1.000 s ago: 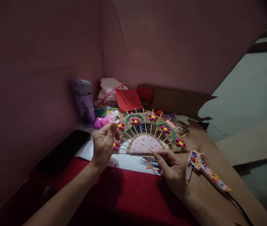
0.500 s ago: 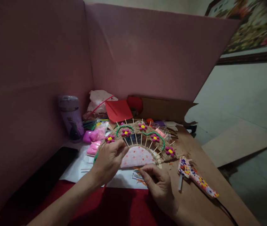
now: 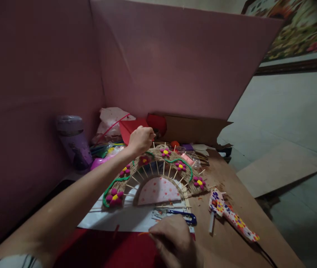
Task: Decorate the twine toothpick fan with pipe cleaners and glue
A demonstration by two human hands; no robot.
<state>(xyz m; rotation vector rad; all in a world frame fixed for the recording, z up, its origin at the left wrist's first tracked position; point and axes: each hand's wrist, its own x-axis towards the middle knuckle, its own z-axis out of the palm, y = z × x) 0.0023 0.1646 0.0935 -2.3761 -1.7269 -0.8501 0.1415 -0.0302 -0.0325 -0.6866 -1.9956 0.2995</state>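
My left hand (image 3: 141, 140) reaches over the far side of a twine-wrapped arch (image 3: 158, 153), its fingers closed in a pinch; whatever they hold is hidden. Purple clay flowers with yellow centres and green curling vines decorate the arch, and thin wooden sticks radiate through it. Inside its curve lies a pink dotted half-circle (image 3: 160, 190). Nearer to me, my right hand (image 3: 173, 236) is closed, with a thin orange strip (image 3: 144, 233) poking out from its fingertips. Just beyond that hand, a dark blue tool (image 3: 190, 218) with an oval opening lies on white paper (image 3: 136, 219).
A flower-patterned glue gun (image 3: 231, 214) with a cord lies at the right on brown board (image 3: 220, 245). At the left stands a purple tumbler (image 3: 73, 143). Red paper (image 3: 127, 128), bags and cardboard (image 3: 192, 129) crowd the back, before pink panels.
My left hand has moved up and away, over the arch's far edge. The right hand has drawn back towards me, uncovering the blue tool. The view has shifted slightly.
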